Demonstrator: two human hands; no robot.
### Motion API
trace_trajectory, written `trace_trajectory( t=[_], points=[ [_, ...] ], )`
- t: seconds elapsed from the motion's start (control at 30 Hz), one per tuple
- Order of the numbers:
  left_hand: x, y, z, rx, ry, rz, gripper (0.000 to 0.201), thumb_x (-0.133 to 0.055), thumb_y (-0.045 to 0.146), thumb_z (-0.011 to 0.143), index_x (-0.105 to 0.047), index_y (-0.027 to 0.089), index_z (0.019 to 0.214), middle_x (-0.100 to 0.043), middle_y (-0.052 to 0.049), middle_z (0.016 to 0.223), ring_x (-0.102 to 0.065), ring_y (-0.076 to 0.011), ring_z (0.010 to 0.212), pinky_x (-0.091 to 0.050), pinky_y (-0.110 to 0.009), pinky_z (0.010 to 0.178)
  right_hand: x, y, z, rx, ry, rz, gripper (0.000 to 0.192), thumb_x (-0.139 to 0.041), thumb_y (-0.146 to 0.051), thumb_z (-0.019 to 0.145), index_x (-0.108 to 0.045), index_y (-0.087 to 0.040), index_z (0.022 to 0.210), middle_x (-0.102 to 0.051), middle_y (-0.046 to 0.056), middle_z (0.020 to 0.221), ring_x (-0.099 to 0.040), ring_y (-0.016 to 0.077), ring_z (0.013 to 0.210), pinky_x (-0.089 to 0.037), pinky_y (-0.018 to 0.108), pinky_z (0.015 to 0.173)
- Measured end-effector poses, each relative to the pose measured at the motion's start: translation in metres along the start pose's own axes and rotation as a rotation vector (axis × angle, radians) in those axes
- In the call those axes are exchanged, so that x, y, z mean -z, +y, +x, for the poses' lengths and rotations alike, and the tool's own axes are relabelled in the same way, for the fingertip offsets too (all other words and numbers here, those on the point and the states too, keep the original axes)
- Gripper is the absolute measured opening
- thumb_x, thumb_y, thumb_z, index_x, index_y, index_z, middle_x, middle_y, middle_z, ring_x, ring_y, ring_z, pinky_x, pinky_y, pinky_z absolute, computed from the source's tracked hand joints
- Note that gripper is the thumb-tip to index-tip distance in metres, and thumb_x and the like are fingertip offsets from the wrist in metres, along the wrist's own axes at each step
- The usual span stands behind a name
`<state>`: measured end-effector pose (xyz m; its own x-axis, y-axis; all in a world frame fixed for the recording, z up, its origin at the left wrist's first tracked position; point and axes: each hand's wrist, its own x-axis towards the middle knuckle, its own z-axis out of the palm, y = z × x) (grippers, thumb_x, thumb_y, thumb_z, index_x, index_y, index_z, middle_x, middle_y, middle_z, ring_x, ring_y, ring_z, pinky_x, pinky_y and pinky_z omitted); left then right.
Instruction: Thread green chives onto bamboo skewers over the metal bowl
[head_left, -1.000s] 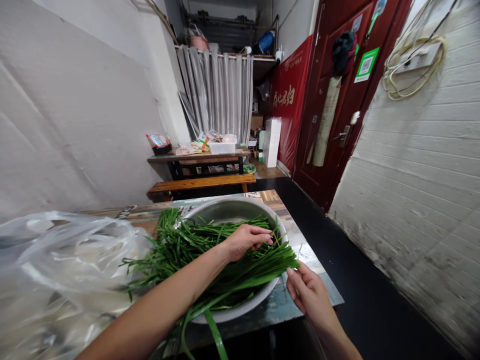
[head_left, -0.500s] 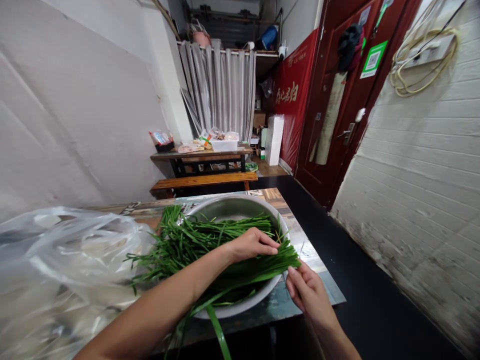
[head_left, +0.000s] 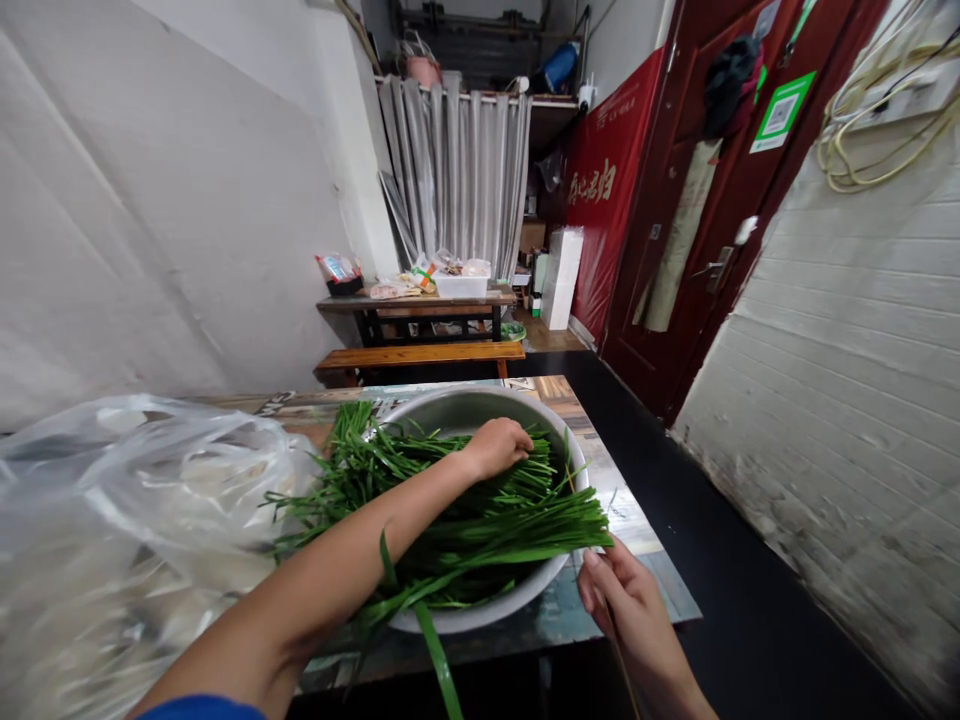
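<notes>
Long green garlic chives (head_left: pixel 487 540) fill a round metal basin (head_left: pixel 517 607), their leafy ends spilling over its left side. My left hand (head_left: pixel 499 447) reaches across them, fingers curled down and closed at the cut ends of the far bunch. The fingertips are partly hidden there. Just outside the basin's right rim, my right hand (head_left: pixel 628 590) is closed in a pinch beside the cut ends of the near bunch. What it pinches is unclear; a thin brownish line runs below its fingers. One broad leaf (head_left: pixel 439 660) hangs over the front rim.
A clear plastic bag (head_left: pixel 150 500) lies on the patterned table (head_left: pixel 660 580) to the left. Beyond stand a wooden bench (head_left: pixel 420 355) and another table with a white tub (head_left: pixel 463 285). A dark red door (head_left: pixel 675 230) and white brick wall (head_left: pixel 840 350) are at right.
My left hand has moved from the near bunch's cut ends up and away to the far bunch. My right hand stays by the right rim. The view has shifted slightly.
</notes>
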<state>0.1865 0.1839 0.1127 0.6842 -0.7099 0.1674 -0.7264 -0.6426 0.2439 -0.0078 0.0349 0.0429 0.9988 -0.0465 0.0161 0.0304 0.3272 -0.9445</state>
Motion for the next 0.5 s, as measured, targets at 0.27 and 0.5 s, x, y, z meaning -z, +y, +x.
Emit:
trace_trajectory(
  t=[0.27, 0.5],
  points=[
    [-0.014, -0.012, 0.012, 0.136, 0.02, -0.123, 0.016, -0.061, 0.025, 0.069, -0.07, 0.017, 0.08, -0.067, -0.004, 0.079, -0.059, -0.0152, 0.072, -0.04, -0.021, 0.064, 0.002, -0.001, 0.001, 0.012, -0.016, -0.038, 0.018, -0.048, -0.035, 0.087, -0.049, -0.017, 0.083, -0.043, -0.008, 0.046, -0.024, 0.0037, 0.034, -0.015, 0.017, 0.033],
    [0.002, -0.017, 0.005, 0.204, 0.074, -0.405, 0.023, -0.063, 0.029, 0.064, -0.07, 0.012, 0.078, -0.067, -0.004, 0.069, -0.058, -0.0139, 0.064, -0.041, -0.02, 0.059, 0.002, -0.001, 0.002, 0.015, -0.032, -0.033, 0.019, -0.049, -0.035, 0.087, -0.048, -0.017, 0.078, -0.043, -0.008, 0.046, -0.024, 0.0034, 0.035, -0.015, 0.017, 0.034]
  ],
)
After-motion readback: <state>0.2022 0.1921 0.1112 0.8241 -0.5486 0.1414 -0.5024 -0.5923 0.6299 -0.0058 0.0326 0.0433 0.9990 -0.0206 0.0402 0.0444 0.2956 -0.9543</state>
